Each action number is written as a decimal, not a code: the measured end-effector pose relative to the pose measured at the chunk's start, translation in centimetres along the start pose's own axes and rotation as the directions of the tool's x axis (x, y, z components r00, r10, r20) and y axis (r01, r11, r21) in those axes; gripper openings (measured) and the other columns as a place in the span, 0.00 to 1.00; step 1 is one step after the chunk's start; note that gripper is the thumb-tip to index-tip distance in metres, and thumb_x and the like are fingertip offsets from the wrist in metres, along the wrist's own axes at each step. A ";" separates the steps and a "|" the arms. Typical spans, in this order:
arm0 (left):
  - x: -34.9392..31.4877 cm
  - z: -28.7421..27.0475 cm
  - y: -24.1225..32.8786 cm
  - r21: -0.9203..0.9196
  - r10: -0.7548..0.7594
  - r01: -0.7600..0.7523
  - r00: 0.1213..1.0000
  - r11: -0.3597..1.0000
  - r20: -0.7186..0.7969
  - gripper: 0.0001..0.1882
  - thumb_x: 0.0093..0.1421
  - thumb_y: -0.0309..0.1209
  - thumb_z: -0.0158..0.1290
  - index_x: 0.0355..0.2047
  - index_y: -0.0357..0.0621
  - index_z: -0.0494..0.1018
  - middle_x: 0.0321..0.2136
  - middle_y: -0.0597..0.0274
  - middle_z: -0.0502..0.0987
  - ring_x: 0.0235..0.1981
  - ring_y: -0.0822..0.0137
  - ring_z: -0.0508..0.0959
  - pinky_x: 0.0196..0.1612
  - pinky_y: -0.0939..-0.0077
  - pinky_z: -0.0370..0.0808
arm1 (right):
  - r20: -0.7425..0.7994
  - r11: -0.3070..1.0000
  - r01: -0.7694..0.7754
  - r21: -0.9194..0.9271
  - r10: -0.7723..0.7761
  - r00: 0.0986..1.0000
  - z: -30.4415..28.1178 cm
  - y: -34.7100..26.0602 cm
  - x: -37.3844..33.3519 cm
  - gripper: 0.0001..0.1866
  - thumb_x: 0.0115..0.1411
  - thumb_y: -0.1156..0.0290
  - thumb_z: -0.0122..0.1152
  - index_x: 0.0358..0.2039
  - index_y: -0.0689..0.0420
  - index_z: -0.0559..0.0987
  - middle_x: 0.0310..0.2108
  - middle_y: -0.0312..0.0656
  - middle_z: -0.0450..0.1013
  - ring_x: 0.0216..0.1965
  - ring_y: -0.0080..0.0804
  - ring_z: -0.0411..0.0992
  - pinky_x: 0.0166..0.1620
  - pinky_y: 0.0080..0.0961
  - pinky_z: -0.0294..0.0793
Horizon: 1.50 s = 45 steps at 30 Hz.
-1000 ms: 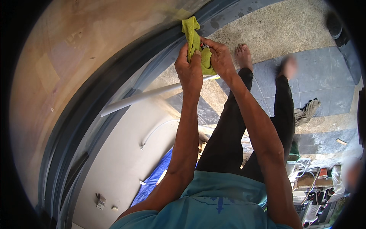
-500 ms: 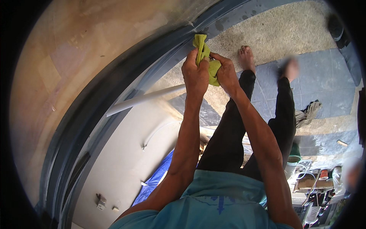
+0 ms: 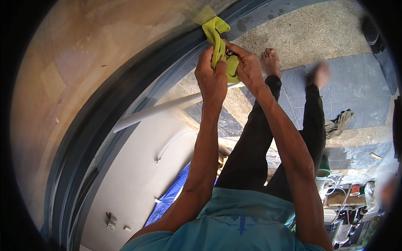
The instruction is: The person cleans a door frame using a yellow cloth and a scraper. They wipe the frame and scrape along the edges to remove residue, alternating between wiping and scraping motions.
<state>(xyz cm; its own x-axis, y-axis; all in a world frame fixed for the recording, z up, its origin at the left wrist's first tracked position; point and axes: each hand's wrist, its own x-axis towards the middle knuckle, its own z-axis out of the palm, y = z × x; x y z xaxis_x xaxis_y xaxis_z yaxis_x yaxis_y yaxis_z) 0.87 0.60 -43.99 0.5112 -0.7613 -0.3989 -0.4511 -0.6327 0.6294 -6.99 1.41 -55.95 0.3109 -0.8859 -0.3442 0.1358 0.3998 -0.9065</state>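
Two hands have the yellow-green cloth point(image 3: 215, 35) between them, up where the dark frame point(image 3: 163, 62) curves past the tan panel point(image 3: 83, 62). From where I stand, the left hand point(image 3: 211, 79) is closed on it, thumb and fingers pinching the long strip, while the right hand point(image 3: 250, 69) grips the bunched lower part, its fingers curled in. A small dark bit with a touch of red shows by the right fingertips, too tiny for me to make out. The cloth's top end flops over loosely in front of the frame, though I can't tell whether it touches. I'd judge the work to be under way, not finished: the cloth is gathered up and firmly held, and dark, wet-looking blotches mark the grey ledge point(image 3: 251, 21) just beside it. How much of the frame is done, I can't say. As for containers, they sit well apart from the hands, at the lower right: a green bucket point(image 3: 324, 165), partly behind the leg, its inside hidden from me; a small red pot point(image 3: 355, 190), contents unclear; and a clear plastic bag point(image 3: 370, 195) that I can't see into properly. A pale hose point(image 3: 335, 186) loops near the bucket, and a grey rag point(image 3: 340, 123) lies crumpled on the tiles point(image 3: 356, 83).
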 end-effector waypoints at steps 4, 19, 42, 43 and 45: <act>0.2 0.2 -0.6 0.140 0.100 -0.102 0.995 0.985 0.017 0.21 0.63 0.20 0.51 0.57 0.33 0.73 0.52 0.49 0.76 0.51 0.60 0.78 0.57 0.66 0.73 | 0.041 0.995 -0.089 -0.033 0.091 0.995 0.0 -0.3 0.0 0.26 0.62 0.86 0.53 0.60 0.55 0.78 0.47 0.52 0.81 0.40 0.38 0.81 0.48 0.26 0.79; 0.5 2.5 0.3 0.383 0.347 -0.370 0.929 0.847 0.130 0.24 0.58 0.15 0.51 0.57 0.32 0.72 0.56 0.42 0.74 0.55 0.44 0.78 0.56 0.55 0.76 | 0.124 0.709 -0.282 0.647 0.267 0.956 -0.2 -0.1 -1.6 0.12 0.70 0.75 0.54 0.50 0.65 0.79 0.36 0.33 0.78 0.35 0.13 0.73 0.38 0.15 0.76; 1.1 1.7 -1.0 0.295 0.310 -0.308 0.950 0.905 0.039 0.23 0.58 0.19 0.52 0.55 0.29 0.73 0.53 0.44 0.76 0.54 0.49 0.78 0.59 0.60 0.73 | -0.048 0.971 -0.019 -0.239 0.008 0.999 -0.7 -0.1 0.7 0.21 0.62 0.81 0.58 0.54 0.50 0.83 0.37 0.48 0.81 0.36 0.36 0.81 0.41 0.27 0.77; 1.1 1.5 -1.6 0.279 0.308 -0.305 0.951 0.911 0.032 0.23 0.58 0.19 0.51 0.55 0.29 0.73 0.53 0.44 0.76 0.53 0.49 0.78 0.58 0.60 0.73 | -0.026 0.943 -0.040 -0.330 0.033 0.999 -0.9 -1.2 0.6 0.21 0.62 0.81 0.58 0.54 0.49 0.83 0.38 0.49 0.81 0.37 0.39 0.81 0.41 0.27 0.77; 0.9 1.6 -1.9 0.245 0.293 -0.291 0.956 0.925 0.026 0.23 0.58 0.19 0.51 0.56 0.29 0.73 0.52 0.44 0.76 0.52 0.50 0.78 0.58 0.60 0.73 | -0.002 0.955 -0.071 -0.288 0.073 0.997 -1.0 -1.0 0.6 0.21 0.63 0.80 0.57 0.54 0.49 0.83 0.39 0.49 0.81 0.37 0.38 0.81 0.42 0.26 0.78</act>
<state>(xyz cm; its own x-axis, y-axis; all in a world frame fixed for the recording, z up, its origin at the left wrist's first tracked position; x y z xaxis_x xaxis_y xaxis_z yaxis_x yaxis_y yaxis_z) 1.01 0.89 -46.66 0.3370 -0.9168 -0.2143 -0.7448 -0.3988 0.5350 -7.84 0.25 -55.44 0.3181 -0.8547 -0.4102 -0.1631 0.3769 -0.9118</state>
